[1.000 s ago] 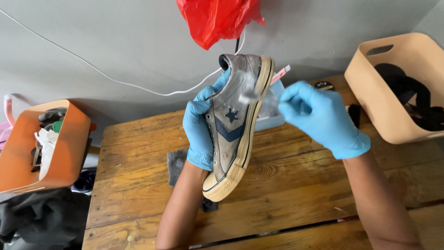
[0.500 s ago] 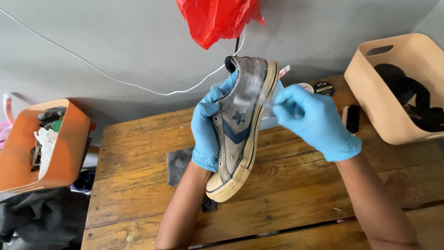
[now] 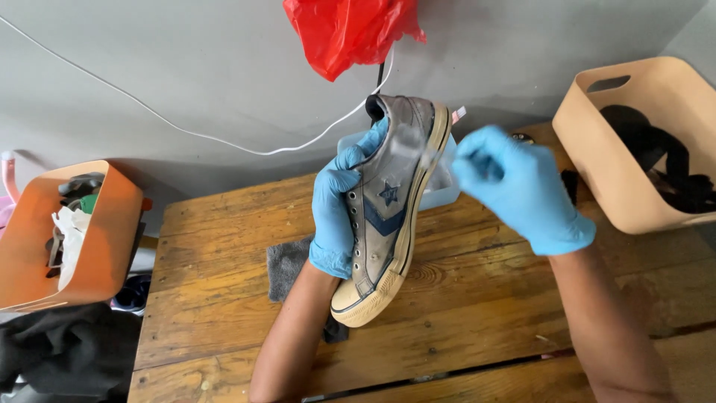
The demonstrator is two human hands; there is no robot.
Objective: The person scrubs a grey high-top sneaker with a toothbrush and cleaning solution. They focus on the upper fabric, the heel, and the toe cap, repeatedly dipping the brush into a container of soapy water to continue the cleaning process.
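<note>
ok, 1 grey sneaker (image 3: 391, 205) held up over wooden table (image 3: 224, 298), left hand (image 3: 339, 209) wrapped round its upper. right hand (image 3: 514, 186) blurred by heel, fingers pinched; can't tell on what. 2 bins: orange bin (image 3: 104, 239), tan bin (image 3: 604, 157). 1 red bag (image 3: 350, 30).

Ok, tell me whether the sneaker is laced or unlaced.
Unlaced, as far as shows: the sneaker, held up by the left hand, has a row of bare eyelets with no lace through them.

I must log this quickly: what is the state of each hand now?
Left hand: closed around the grey sneaker, holding it up.
Right hand: fingers curled near the sole, blurred; cannot tell what it holds.
</note>
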